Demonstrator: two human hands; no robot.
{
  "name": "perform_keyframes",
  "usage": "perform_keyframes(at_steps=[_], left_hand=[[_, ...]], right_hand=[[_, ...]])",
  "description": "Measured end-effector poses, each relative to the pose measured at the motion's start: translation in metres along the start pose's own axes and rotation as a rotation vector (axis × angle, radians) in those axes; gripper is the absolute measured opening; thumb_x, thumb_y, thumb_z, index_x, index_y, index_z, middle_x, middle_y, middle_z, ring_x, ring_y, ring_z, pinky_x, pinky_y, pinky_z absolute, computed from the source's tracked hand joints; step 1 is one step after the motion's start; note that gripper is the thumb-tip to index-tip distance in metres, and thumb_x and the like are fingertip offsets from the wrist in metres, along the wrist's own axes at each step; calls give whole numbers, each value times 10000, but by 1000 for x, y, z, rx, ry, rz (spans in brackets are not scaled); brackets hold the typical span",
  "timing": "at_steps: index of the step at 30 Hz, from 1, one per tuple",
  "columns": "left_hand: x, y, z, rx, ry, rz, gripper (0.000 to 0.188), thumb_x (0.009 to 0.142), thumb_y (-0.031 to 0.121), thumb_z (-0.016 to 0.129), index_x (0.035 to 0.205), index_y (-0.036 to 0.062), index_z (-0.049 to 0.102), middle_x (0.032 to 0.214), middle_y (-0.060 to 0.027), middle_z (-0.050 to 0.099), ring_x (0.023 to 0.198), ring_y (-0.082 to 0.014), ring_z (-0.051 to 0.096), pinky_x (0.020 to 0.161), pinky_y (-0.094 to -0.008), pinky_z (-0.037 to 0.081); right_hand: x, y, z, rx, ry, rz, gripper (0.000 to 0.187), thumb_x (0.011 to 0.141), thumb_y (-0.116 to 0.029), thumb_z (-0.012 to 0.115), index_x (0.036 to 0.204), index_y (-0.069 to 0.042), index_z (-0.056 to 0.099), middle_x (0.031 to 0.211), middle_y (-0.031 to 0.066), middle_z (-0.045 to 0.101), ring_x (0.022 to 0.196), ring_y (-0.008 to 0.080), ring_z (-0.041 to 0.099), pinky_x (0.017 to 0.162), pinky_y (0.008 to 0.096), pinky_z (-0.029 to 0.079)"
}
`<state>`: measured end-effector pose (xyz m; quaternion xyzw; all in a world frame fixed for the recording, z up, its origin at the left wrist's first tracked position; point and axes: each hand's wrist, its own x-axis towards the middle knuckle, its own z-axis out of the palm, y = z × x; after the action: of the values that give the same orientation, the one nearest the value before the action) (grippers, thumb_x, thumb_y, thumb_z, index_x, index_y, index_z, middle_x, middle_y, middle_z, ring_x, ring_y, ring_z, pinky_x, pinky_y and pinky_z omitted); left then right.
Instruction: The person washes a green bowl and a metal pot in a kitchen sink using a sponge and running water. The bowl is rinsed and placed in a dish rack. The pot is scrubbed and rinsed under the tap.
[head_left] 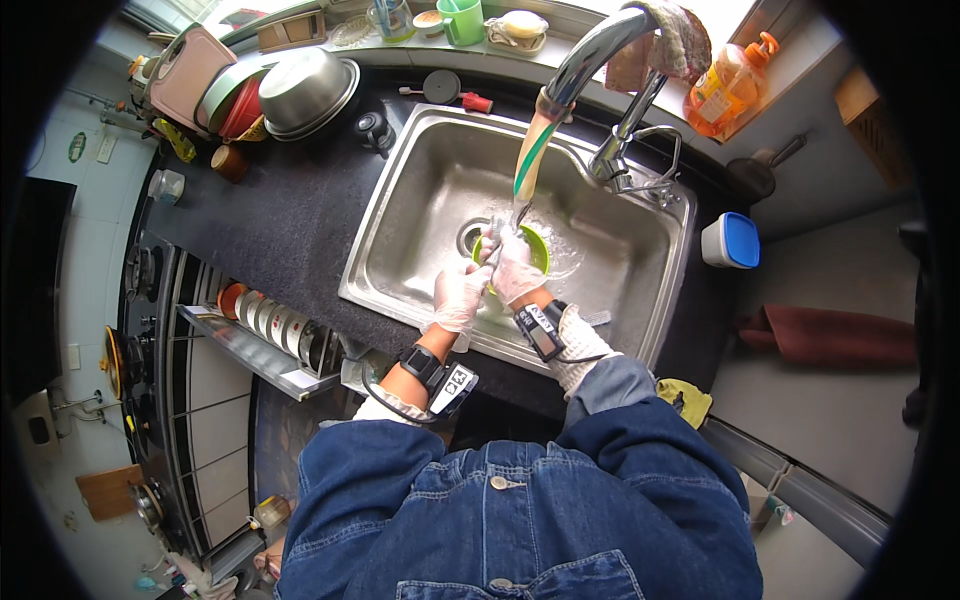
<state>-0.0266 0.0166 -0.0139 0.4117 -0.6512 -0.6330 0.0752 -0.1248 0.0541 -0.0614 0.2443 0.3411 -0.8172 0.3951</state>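
Both hands wear clear, thin gloves and meet over a lime-green bowl (538,247) in the steel sink (425,200). My left hand (460,297) is closed, its fingertips on the lower end of a slim, greyish-silver item (493,256). Further up, my right hand (515,270) closes around the same item, just under the running water. Its kind is hard to make out, since the fingers cover most of it. Water comes from a beige hose with a green stripe (532,160), fitted to the chrome faucet (590,55). The drain (468,238) lies left of the bowl.
On the left counter sit a metal basin (300,90) and a black stopper-like object (375,132). A blue-lidded container (731,241) stands right of the sink. Orange soap bottle (725,88) and green mug (461,22) line the sill. An open dish drawer (265,345) juts out left.
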Motion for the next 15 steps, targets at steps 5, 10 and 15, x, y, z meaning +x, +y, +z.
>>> perform_keyframes(at_steps=[5,10,15], left_hand=[[-5,7,-10,-64,-141,-91,210,809,175,635,660,31,603,478,-21,525,352,-72,429,335,-219,324],[-1,15,-12,-111,-153,-293,230,835,217,582,685,42,580,530,-35,543,337,-76,405,316,-213,304],[-12,18,-10,-77,-153,-177,184,830,177,577,699,47,577,543,-21,544,387,-66,437,338,-204,323]], right_hand=[[25,-43,-5,77,-36,-125,283,960,-281,339,823,-65,461,594,-6,401,424,80,346,368,206,322],[7,-9,-12,183,11,73,327,970,-306,316,810,-59,460,589,-9,399,427,92,348,371,223,323],[23,-39,-9,99,-28,3,305,959,-281,343,920,-39,525,559,-41,385,421,80,354,369,235,308]])
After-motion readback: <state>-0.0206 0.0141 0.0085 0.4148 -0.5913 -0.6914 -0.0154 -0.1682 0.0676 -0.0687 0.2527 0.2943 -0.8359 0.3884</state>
